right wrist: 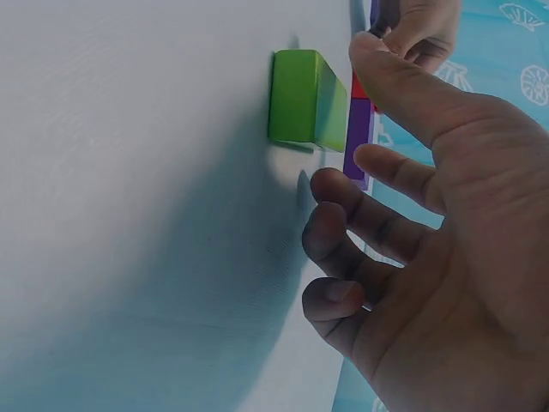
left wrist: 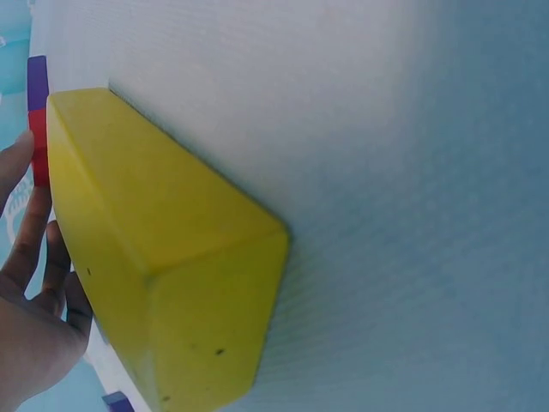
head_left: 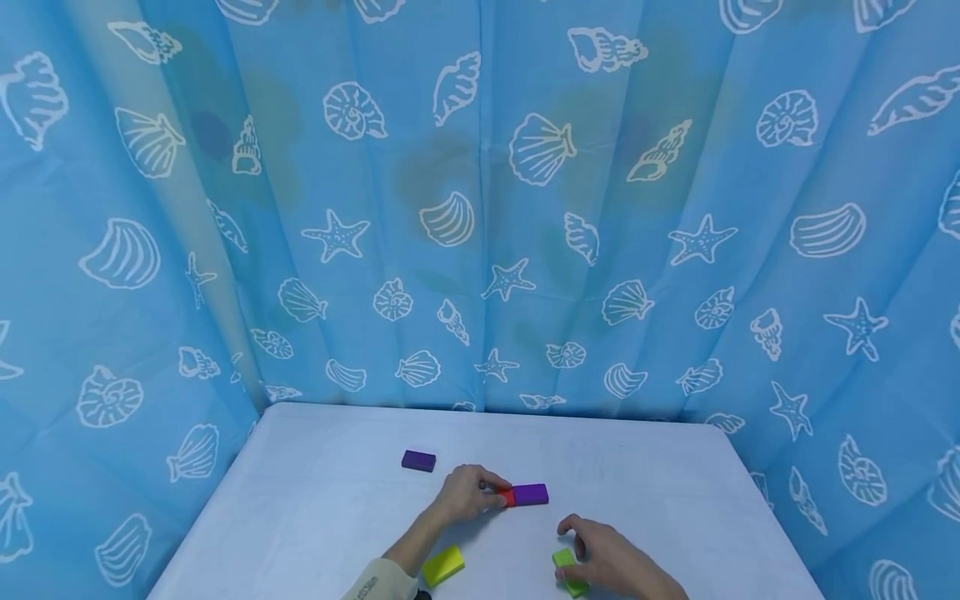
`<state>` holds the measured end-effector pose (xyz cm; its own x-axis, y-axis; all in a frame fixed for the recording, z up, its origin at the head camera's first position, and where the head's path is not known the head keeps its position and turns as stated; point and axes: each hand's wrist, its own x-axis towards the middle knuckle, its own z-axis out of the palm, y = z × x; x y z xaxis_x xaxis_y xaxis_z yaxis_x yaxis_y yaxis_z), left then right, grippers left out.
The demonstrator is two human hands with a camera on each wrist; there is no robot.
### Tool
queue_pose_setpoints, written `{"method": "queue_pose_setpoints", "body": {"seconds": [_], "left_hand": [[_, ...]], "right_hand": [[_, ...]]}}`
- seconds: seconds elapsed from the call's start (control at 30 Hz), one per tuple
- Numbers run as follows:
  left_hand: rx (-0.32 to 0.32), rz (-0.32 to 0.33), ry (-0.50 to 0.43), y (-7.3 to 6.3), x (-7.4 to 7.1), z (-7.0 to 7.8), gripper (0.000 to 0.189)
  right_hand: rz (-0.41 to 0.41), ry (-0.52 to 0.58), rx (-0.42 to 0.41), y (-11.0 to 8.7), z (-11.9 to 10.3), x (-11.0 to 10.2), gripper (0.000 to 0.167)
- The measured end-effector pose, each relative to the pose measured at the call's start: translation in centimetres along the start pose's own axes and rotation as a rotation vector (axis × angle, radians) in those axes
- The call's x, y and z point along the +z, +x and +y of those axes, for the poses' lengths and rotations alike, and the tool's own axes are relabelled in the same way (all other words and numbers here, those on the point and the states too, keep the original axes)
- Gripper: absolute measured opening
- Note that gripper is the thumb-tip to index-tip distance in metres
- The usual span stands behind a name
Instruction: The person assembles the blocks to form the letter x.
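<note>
My left hand (head_left: 463, 493) pinches a red block (head_left: 508, 497) between thumb and fingers, and the hand covers part of it. End to end with the red block lies a purple block (head_left: 531, 495) on the table. Closer to me, my right hand (head_left: 609, 557) hovers over a light green block (head_left: 563, 558), its thumb overlapping the block in the head view. In the right wrist view, loosely bent fingers (right wrist: 343, 240) surround no object, and the green block (right wrist: 294, 96) stands apart from the fingertips.
A yellow block (head_left: 443, 567) lies beside my left forearm and looms large in the left wrist view. Farther back on the left is a second purple block (head_left: 418, 461). The white table (head_left: 330, 492) ends at a blue curtain (head_left: 480, 250) with shell prints.
</note>
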<state>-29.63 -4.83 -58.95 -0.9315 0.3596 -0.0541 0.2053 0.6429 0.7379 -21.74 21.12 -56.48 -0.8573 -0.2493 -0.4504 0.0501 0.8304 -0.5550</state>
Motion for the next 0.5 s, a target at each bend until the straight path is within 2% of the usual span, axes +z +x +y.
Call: {"method": "queue_pose_setpoints", "body": {"seconds": [0.23, 0.5], "left_hand": [[-0.021, 0.008, 0.003, 0.1, 0.1, -0.1, 0.022], [-0.031, 0.008, -0.016, 0.3, 0.1, -0.2, 0.022]], "right_hand": [[-0.032, 0.047, 0.061, 0.0, 0.2, 0.7, 0.054], [-0.019, 0.046, 0.119, -0.2, 0.3, 1.4, 0.054]]}}
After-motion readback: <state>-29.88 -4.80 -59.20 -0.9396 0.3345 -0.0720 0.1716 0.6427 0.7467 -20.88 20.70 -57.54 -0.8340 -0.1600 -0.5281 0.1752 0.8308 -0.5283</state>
